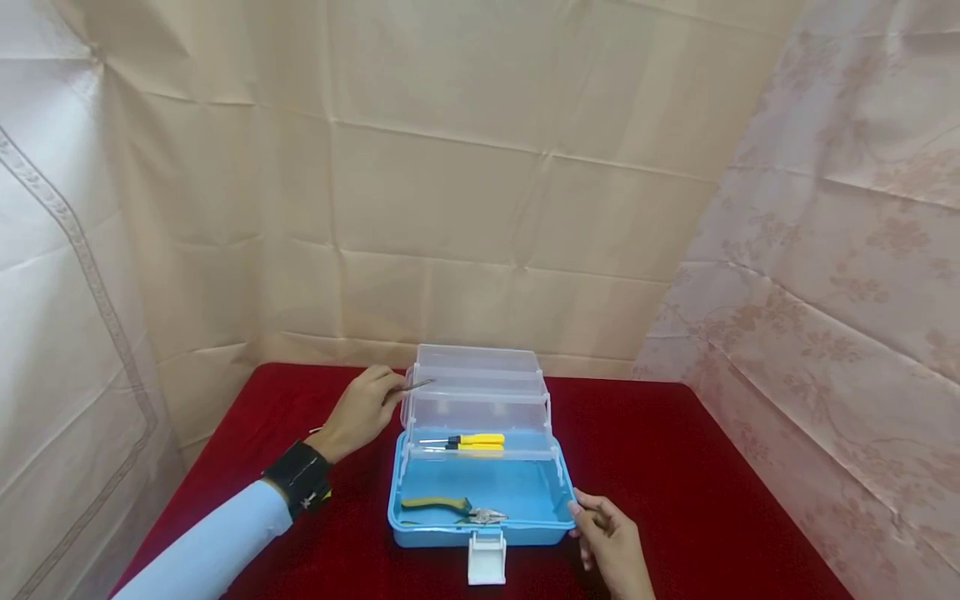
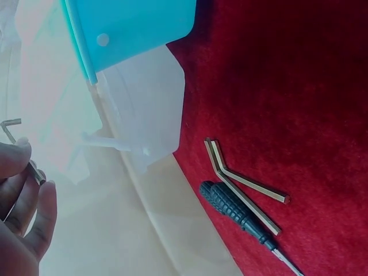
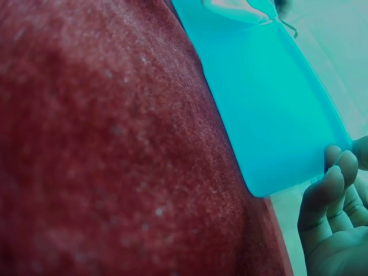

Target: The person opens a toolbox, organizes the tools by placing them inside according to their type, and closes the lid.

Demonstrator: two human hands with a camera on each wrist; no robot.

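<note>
My left hand pinches an L-shaped hex key beside the raised clear trays of an open blue toolbox. Its bent end points away from the fingertips. With thumb and fingers, my right hand grips the toolbox's front right corner rim. Inside the box lie pliers with yellowish handles, near the front. Two yellow-handled screwdrivers lie farther back, behind the lowest tray's edge. The white latch hangs down at the front.
Left of the toolbox, two more hex keys lie on the red cloth by a black-handled screwdriver. Behind the table hangs a beige curtain; patterned cloth hangs at the right.
</note>
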